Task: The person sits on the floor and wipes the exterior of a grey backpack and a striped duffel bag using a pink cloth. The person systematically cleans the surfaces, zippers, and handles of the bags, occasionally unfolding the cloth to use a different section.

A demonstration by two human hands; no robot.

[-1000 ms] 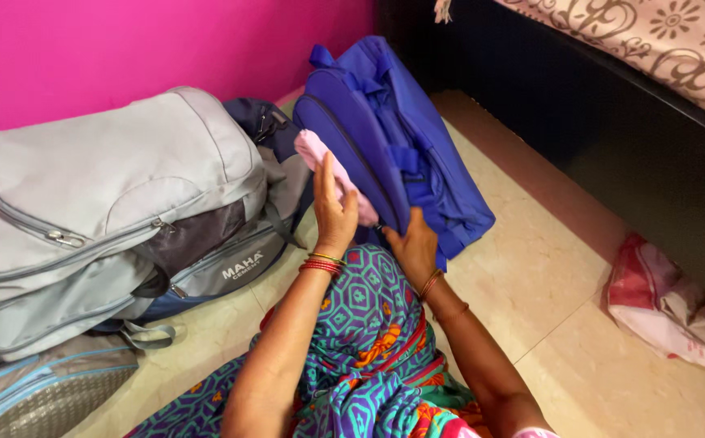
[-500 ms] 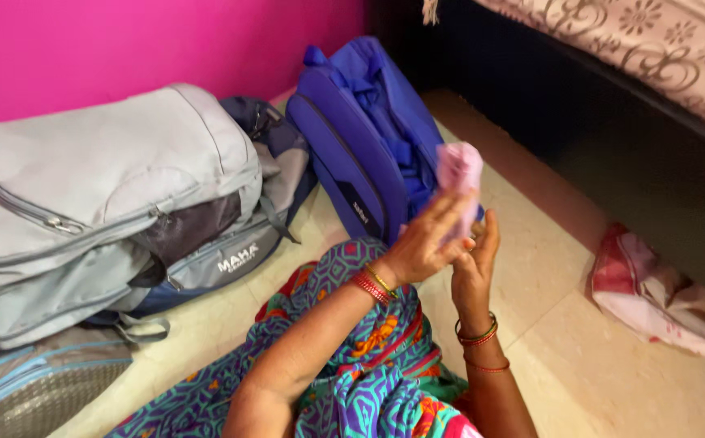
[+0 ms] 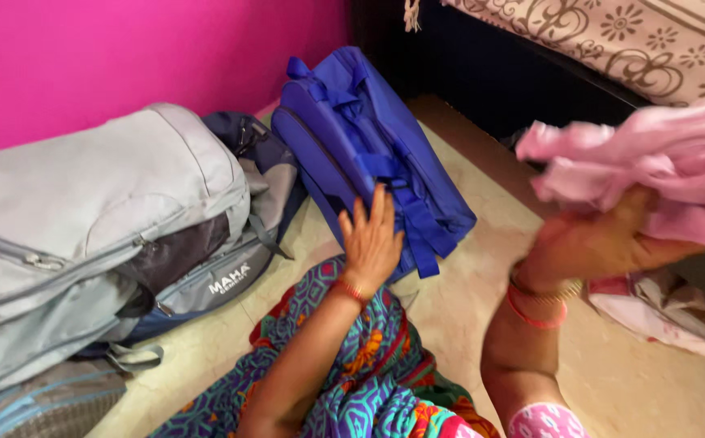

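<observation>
Right hand (image 3: pixel 604 243) has the pink cloth (image 3: pixel 652 162) raised close to the camera, grip pinching it from below, fingers curled round a bunched fold; most of the cloth billows loose above and to the far side of that grip, blurred; left hand (image 3: pixel 371 239) is flat and spread, palm against the near end of the blue bag (image 3: pixel 368 154), which lies on its side on the floor (image 3: pixel 482 292), leaning toward the grey backpack (image 3: pixel 101 219)

Risks as I read them: grip on the cloth is only a partial bunch, so the free part could slip out or drop; below that grip lies the floor and a crumpled red-and-white bag (image 3: pixel 660 312), so a dropped cloth lands on or beside it; loose cloth hangs in front of the view, so the bed edge (image 3: pixel 612 40) behind the grip is partly hidden and the cloth could snag there, can't tell clearance

Blue bag is only braced by an open palm, nothing clamped; its straps sit right under the fingertips and could catch; a shove from that palm would slide it on the smooth tile into the grey backpack; can't see any open zip on it from here
</observation>
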